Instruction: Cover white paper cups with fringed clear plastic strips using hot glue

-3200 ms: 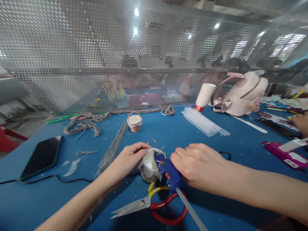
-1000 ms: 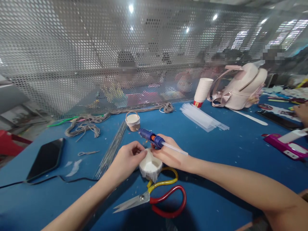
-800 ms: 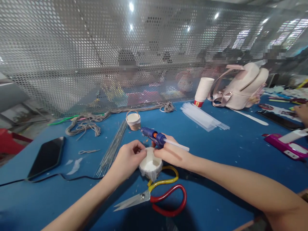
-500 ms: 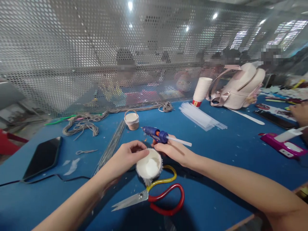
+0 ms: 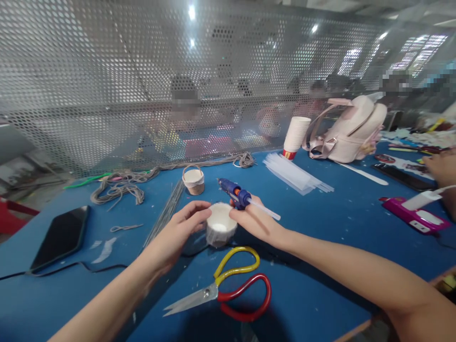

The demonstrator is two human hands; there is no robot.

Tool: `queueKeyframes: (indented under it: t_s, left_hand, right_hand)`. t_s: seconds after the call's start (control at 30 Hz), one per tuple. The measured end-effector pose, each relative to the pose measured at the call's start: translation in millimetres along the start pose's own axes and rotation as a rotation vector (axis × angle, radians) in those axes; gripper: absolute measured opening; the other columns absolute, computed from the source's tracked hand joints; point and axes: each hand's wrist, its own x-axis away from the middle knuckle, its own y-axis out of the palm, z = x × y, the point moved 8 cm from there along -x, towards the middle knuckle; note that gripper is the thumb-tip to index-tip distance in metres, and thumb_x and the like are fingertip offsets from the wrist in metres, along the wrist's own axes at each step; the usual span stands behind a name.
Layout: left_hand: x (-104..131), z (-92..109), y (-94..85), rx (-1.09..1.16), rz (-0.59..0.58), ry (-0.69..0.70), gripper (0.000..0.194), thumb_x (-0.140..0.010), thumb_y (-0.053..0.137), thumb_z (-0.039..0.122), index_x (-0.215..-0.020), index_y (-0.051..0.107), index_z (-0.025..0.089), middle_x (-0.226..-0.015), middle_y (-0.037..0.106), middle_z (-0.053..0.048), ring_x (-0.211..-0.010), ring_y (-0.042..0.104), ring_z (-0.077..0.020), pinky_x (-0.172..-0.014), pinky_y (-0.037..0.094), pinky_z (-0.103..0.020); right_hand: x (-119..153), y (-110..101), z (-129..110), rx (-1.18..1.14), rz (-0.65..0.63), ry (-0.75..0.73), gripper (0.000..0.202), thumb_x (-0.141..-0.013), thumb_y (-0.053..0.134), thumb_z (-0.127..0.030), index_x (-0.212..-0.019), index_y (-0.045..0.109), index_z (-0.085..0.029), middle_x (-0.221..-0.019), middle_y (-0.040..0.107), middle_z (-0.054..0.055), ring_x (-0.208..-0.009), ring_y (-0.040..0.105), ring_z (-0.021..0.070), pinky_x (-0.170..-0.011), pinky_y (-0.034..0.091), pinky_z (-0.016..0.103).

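Observation:
A small white cup (image 5: 221, 227) with a fuzzy outer covering stands nearly upright between my hands. My left hand (image 5: 190, 219) grips its left rim with thumb and fingers. In my right hand (image 5: 254, 219) is a blue glue gun (image 5: 233, 191) with a clear glue stick out of its back; its nozzle points away to the left, and the thumb touches the cup's right rim. Scissors (image 5: 207, 293) with one yellow and one red handle lie just in front of the cup. Beyond it stands a small basket (image 5: 194, 183) with a thin handle.
Grey cords (image 5: 166, 211) and a phone (image 5: 61, 236) lie left. White strips (image 5: 295, 173), stacked paper cups (image 5: 297, 135), a pale backpack (image 5: 351, 133) and a pink power strip (image 5: 415, 216) are right. A perforated metal screen (image 5: 142, 85) stands behind; another person's hand shows far right.
The cup has turned from tilted to nearly upright and moved slightly away from the scissors. My right thumb now touches its rim. The glue gun has shifted slightly right.

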Motion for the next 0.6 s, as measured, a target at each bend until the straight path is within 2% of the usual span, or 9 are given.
queueKeyframes:
  t_s: [0.1, 0.23, 0.37, 0.5, 0.6]
  left_hand:
    - [-1, -3, -0.2, -0.038, 0.026, 0.003, 0.041, -0.070, 0.064, 0.040, -0.106, 0.060, 0.021, -0.106, 0.064, -0.004, -0.098, 0.055, -0.0206, -0.082, 0.042, -0.030]
    - [-4, -14, 6.4, -0.041, -0.028, -0.057, 0.056, -0.064, 0.064, 0.029, -0.118, 0.056, 0.017, -0.109, 0.066, -0.007, -0.098, 0.057, -0.0231, -0.085, 0.042, -0.033]
    - [-8, -22, 5.7, -0.025, -0.024, -0.088, 0.060, -0.062, 0.061, 0.026, -0.121, 0.057, 0.016, -0.111, 0.067, -0.007, -0.099, 0.059, -0.0244, -0.084, 0.043, -0.032]
    - [-9, -23, 7.5, 0.031, -0.036, -0.088, 0.055, -0.061, 0.062, 0.028, -0.115, 0.060, 0.017, -0.112, 0.067, -0.006, -0.096, 0.060, -0.0233, -0.079, 0.044, -0.029]
    - [-7, -21, 7.3, 0.007, 0.000, -0.079, 0.039, -0.063, 0.062, 0.032, -0.099, 0.060, 0.019, -0.087, 0.069, -0.001, -0.075, 0.060, -0.0169, -0.066, 0.042, -0.025]
  right_hand:
    - [2, 1, 0, -0.014, 0.000, 0.008, 0.008, -0.071, 0.053, -0.020, -0.078, 0.050, -0.017, -0.069, 0.051, -0.003, -0.061, 0.045, 0.0125, -0.058, 0.038, 0.025]
    - [5, 1, -4, 0.014, -0.062, -0.036, 0.014, -0.078, 0.053, -0.031, -0.078, 0.050, -0.017, -0.069, 0.052, -0.002, -0.062, 0.047, 0.0136, -0.060, 0.039, 0.026]
    - [-5, -4, -5, 0.057, -0.050, -0.111, 0.017, -0.074, 0.057, -0.032, -0.079, 0.050, -0.018, -0.072, 0.056, 0.000, -0.065, 0.050, 0.0144, -0.062, 0.040, 0.026]
    - [-20, 10, -3, 0.115, -0.135, -0.209, 0.021, -0.065, 0.061, -0.024, -0.082, 0.049, -0.018, -0.075, 0.058, 0.000, -0.064, 0.051, 0.0141, -0.059, 0.040, 0.025]
    - [-26, 16, 4, 0.175, -0.102, -0.172, 0.012, -0.064, 0.054, -0.017, -0.074, 0.048, -0.019, -0.068, 0.056, -0.001, -0.061, 0.050, 0.0135, -0.056, 0.038, 0.023]
